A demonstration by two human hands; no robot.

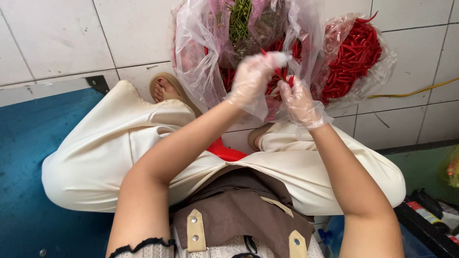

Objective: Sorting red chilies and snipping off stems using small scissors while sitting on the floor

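Observation:
My left hand (253,76) and my right hand (299,102) both wear thin clear plastic gloves and meet over my lap. Both pinch a small red chilli (283,76) between the fingertips. Just beyond the hands lies a heap of red chillies (356,57) in a clear plastic bag (382,67) on the tiled floor. A second clear bag (196,48) further left holds a pile of green chilli stems (239,21).
I sit low with cream trousers (110,143) and a brown apron (239,205); a sandalled foot (165,88) rests on white floor tiles. A blue mat (28,157) lies at left, a yellow cable (416,91) at right, dark clutter (430,210) at lower right.

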